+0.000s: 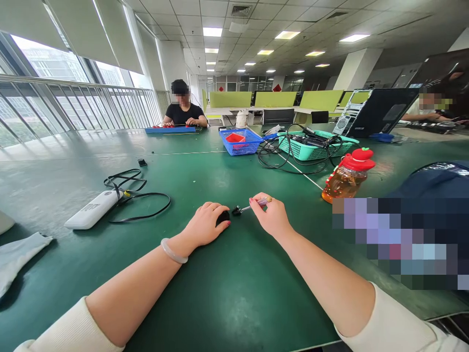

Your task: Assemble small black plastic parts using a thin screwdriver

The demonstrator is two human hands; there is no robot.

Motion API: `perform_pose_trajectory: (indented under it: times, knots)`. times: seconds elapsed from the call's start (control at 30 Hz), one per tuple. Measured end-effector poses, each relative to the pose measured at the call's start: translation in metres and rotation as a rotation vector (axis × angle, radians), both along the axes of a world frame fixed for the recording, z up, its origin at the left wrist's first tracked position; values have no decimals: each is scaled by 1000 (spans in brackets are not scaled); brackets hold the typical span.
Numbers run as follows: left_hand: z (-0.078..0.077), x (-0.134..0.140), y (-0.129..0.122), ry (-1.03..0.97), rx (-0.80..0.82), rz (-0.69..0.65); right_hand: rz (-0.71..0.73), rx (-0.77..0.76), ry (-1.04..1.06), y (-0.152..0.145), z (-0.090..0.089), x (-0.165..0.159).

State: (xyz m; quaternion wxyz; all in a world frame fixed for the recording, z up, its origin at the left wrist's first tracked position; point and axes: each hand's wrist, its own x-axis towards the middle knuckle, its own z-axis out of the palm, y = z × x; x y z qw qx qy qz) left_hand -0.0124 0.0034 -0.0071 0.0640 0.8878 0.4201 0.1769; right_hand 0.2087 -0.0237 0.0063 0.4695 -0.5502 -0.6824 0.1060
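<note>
My left hand (205, 222) rests on the table with its fingers curled over a small black rounded object (222, 218). That object looks like a computer mouse, but my fingers cover most of it. Just to its right, my right hand (273, 215) pinches a small screwdriver (252, 206) by its pale, see-through handle. The thin metal shaft points left toward my left hand. At its tip is a small black piece (236, 210), slightly apart from the black object; whether the tip sits in it I cannot tell.
On the green table (234, 303), a white power bank (93, 210) with a black cable lies left. Ahead are a blue basket (242, 146) and a teal basket (311, 146) of cables. A red-lidded bottle (346, 178) stands right. A person (185, 115) sits across.
</note>
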Motion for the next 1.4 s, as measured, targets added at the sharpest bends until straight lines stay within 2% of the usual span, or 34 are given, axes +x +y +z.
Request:
perform_pose_trajectory:
  times: [0.17,0.33,0.57,0.87,1.1,1.4]
  knots:
    - [1,-2,5,-11,-21,133,120,-21,84,-8,2,-7]
    - [2,4,-7,-20,-17,137,109,5,132,-8,2,-6]
    - [4,22,-28,46,-70,247,90,-46,255,-2,1,-4]
    - [4,24,-32,-11,-121,183,112,-124,433,0,-4,-6]
    - [6,18,-35,11,-105,139,166,-166,495,3,-11,-8]
    - [4,12,-34,48,-106,84,157,-227,556,3,-17,-7]
